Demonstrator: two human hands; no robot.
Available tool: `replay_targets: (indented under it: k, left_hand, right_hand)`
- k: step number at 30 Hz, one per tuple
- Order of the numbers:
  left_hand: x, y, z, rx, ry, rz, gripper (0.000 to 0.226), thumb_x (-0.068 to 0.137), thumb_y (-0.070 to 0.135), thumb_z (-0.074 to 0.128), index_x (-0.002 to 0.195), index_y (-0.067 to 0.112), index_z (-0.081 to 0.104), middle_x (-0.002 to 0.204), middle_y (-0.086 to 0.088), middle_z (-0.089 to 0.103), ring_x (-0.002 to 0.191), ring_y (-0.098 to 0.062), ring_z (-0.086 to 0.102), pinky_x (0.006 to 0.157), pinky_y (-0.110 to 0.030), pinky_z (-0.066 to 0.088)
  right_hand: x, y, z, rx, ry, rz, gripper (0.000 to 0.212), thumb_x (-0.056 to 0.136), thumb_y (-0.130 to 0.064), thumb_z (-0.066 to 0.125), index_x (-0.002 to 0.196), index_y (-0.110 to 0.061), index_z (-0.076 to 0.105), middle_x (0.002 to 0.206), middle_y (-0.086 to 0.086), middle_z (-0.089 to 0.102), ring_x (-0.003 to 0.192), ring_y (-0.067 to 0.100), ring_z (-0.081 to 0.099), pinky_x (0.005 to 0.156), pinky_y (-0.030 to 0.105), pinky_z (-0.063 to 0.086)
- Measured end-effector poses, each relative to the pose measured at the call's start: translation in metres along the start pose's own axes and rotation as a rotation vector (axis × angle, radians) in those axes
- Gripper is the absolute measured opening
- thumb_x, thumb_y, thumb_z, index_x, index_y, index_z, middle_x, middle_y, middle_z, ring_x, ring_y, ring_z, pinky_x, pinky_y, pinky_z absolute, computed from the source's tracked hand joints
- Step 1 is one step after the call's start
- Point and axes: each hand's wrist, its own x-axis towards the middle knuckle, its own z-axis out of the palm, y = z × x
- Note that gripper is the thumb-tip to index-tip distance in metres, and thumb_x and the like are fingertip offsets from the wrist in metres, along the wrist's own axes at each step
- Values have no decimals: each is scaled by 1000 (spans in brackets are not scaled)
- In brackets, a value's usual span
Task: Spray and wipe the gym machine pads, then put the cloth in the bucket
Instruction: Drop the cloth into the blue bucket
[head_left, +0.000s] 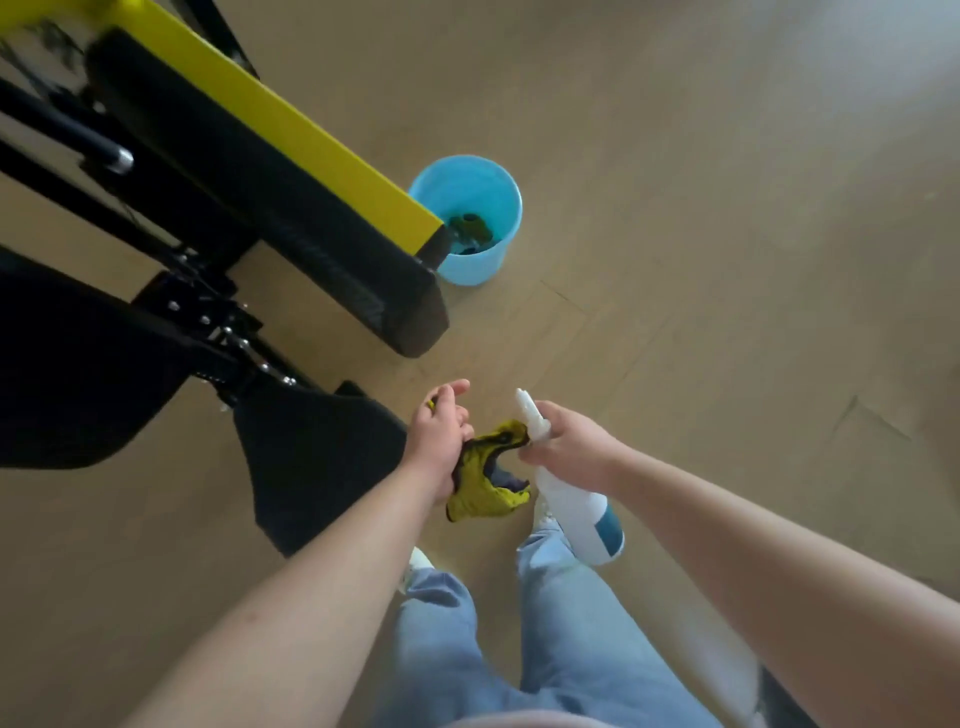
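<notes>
A tan wooden floor (727, 260) fills most of the view. On the left stands the gym machine (291, 130), with a yellow beam over black bars. Its long black pad (249, 208) runs slantwise below the beam, a wedge-shaped pad (311, 457) lies nearer the person, and a third dark pad (67, 374) sits at the left edge. Legs in light blue jeans (561, 623) stand at the bottom. The light blue bucket (467, 270) rests on the floor just behind the end of the beam, with something dark and blurred inside. The white spray bottle (576, 509), with a blue band near its base, is tilted with its nozzle pointing up and away. The yellow cloth (483, 483) hangs crumpled between the hands, well apart from the bucket, its top edge reaching the bottle's neck. The right hand (566, 441) has its grip closed round the bottle's neck. The left hand (436, 431) has its grip round the cloth, forefinger stretched out.
</notes>
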Motion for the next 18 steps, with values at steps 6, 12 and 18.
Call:
replay_targets:
  k: [6, 12, 18]
  left_hand:
    - [-10, 47, 98, -67, 24, 42, 35, 110, 39, 37, 110, 23, 68, 64, 8, 43, 54, -7, 42, 55, -19, 44]
    - [7, 110, 168, -112, 40, 113, 35, 110, 38, 35, 105, 27, 68, 76, 4, 46, 68, -12, 49, 73, -29, 52]
    - [58, 172, 215, 32, -14, 199, 30, 110, 39, 40, 110, 27, 68, 106, 2, 71, 103, -17, 69, 87, -31, 56]
  right_hand:
    - [-12, 19, -95, -160, 87, -10, 18, 94, -22, 61, 102, -6, 60, 96, 13, 68, 85, 30, 64, 67, 33, 46]
    - [9, -2, -173, -135, 142, -70, 21, 98, -28, 59, 102, -7, 62, 92, 12, 68, 84, 34, 68, 75, 48, 61]
    - [61, -60, -233, -113, 164, -179, 21, 97, -32, 66, 108, -15, 72, 99, 7, 74, 95, 29, 69, 89, 47, 58]
